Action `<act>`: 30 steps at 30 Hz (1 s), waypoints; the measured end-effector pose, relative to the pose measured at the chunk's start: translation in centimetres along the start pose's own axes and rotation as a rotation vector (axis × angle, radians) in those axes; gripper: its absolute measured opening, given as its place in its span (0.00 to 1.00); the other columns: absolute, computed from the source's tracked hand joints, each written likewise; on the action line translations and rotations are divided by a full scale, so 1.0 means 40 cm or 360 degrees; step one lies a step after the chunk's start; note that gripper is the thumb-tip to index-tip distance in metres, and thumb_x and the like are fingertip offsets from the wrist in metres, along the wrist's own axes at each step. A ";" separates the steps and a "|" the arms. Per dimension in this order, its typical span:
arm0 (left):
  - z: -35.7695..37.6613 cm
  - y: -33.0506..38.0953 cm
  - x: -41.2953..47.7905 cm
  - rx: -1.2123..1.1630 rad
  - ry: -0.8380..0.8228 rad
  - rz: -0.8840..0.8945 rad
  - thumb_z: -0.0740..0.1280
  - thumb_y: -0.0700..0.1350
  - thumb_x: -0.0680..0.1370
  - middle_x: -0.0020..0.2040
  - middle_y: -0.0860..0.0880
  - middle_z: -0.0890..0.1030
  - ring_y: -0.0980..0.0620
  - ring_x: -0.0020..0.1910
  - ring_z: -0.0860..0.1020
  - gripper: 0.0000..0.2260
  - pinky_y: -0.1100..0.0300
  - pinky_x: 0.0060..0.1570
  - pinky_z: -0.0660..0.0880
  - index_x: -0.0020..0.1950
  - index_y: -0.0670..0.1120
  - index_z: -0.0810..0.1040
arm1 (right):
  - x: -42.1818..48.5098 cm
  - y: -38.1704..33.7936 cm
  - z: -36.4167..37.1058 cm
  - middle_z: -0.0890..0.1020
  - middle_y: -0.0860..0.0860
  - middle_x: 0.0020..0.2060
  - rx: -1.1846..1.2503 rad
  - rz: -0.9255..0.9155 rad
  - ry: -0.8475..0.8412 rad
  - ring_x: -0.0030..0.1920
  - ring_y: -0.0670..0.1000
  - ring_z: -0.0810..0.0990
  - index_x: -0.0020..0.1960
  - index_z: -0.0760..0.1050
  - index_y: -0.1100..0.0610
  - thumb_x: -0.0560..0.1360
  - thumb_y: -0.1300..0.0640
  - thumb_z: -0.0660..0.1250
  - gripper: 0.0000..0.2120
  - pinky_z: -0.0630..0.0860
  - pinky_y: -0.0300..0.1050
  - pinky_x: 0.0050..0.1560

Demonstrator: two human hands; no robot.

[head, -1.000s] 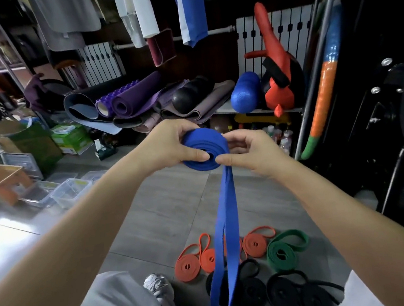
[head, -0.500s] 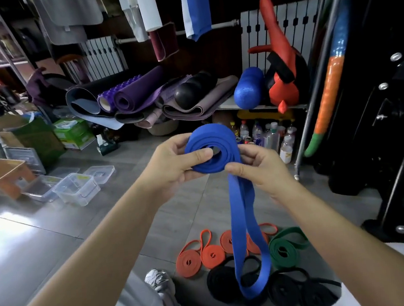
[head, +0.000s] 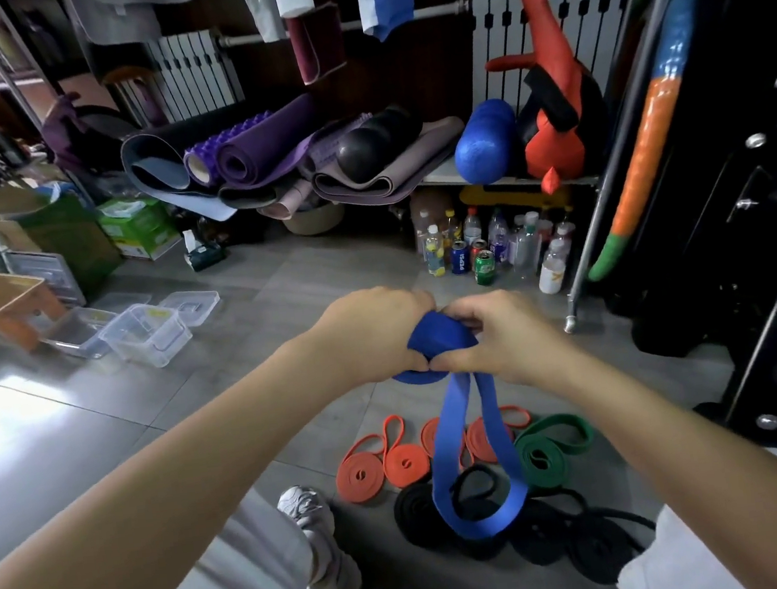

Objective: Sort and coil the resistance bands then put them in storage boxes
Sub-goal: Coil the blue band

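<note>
Both hands hold a wide blue resistance band in front of me, its coiled part between them. My left hand grips the coil from the left and my right hand grips it from the right, thumbs meeting underneath. A short loop of the blue band hangs down below the hands. On the floor beneath lie several coiled orange bands, a green band and several black coiled bands. Clear plastic storage boxes stand on the floor to the left.
An orange-brown bin and cardboard boxes stand at far left. Rolled mats and a blue roller fill the shelf behind. Bottles and cans stand under it. A black machine frame is at right. My shoe is near the orange bands.
The hands have dropped lower and rolled more band onto the coil. The hanging blue loop has become much shorter. The view has tilted down.
</note>
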State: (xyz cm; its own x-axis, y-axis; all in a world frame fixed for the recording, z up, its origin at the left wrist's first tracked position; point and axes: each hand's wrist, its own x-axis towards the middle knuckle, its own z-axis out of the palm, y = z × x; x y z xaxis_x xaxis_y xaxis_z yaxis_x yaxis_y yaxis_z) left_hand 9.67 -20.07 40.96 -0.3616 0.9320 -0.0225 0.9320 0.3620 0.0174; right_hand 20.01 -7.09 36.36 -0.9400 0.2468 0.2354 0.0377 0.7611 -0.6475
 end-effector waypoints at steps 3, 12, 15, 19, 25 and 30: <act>-0.003 -0.020 -0.003 -0.0192 0.0086 -0.0014 0.72 0.53 0.69 0.48 0.51 0.79 0.50 0.45 0.75 0.17 0.59 0.39 0.67 0.55 0.49 0.76 | -0.006 0.008 -0.003 0.84 0.46 0.42 0.0264 0.0064 -0.0001 0.45 0.46 0.82 0.46 0.79 0.49 0.62 0.52 0.78 0.14 0.78 0.51 0.53; -0.008 -0.056 -0.048 -0.1827 0.0269 -0.0222 0.80 0.44 0.59 0.43 0.54 0.85 0.55 0.44 0.83 0.21 0.63 0.40 0.79 0.49 0.52 0.79 | -0.049 0.037 0.010 0.84 0.39 0.44 0.0922 0.0069 -0.0030 0.49 0.39 0.82 0.49 0.78 0.48 0.59 0.53 0.75 0.18 0.74 0.31 0.53; 0.021 -0.053 -0.065 -0.2296 0.0373 -0.0255 0.77 0.42 0.64 0.47 0.50 0.85 0.51 0.47 0.83 0.18 0.57 0.43 0.81 0.51 0.52 0.80 | -0.049 0.029 0.021 0.84 0.41 0.41 0.1143 0.0075 0.0143 0.44 0.42 0.83 0.48 0.78 0.48 0.58 0.54 0.74 0.18 0.79 0.38 0.49; 0.093 -0.035 -0.092 -0.2913 0.0372 -0.0285 0.69 0.40 0.70 0.52 0.44 0.83 0.49 0.49 0.82 0.20 0.60 0.43 0.79 0.61 0.40 0.75 | -0.047 0.008 0.020 0.84 0.38 0.40 0.1099 0.0001 0.0222 0.42 0.40 0.83 0.48 0.77 0.46 0.64 0.59 0.76 0.17 0.78 0.33 0.42; 0.092 -0.047 -0.095 -0.1471 0.0364 -0.0277 0.77 0.45 0.67 0.60 0.57 0.74 0.57 0.58 0.75 0.30 0.64 0.51 0.73 0.65 0.52 0.67 | -0.049 0.011 -0.004 0.85 0.46 0.40 0.0508 0.0069 0.0024 0.41 0.48 0.83 0.45 0.79 0.45 0.67 0.58 0.75 0.12 0.81 0.50 0.45; 0.046 -0.015 -0.063 -0.0273 0.0057 0.0002 0.73 0.55 0.68 0.55 0.55 0.78 0.54 0.52 0.75 0.25 0.60 0.47 0.70 0.63 0.53 0.71 | -0.042 0.003 0.010 0.81 0.47 0.36 0.0005 -0.0027 -0.0159 0.37 0.46 0.78 0.42 0.77 0.49 0.65 0.53 0.74 0.08 0.77 0.49 0.39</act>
State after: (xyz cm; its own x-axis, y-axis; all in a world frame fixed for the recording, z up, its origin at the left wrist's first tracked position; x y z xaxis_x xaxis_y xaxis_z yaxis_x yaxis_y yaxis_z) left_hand 10.05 -22.65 39.16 -0.3640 0.9313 0.0131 0.9157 0.3553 0.1877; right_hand 21.45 -7.65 35.60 -0.9697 0.1725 0.1730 0.0204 0.7626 -0.6465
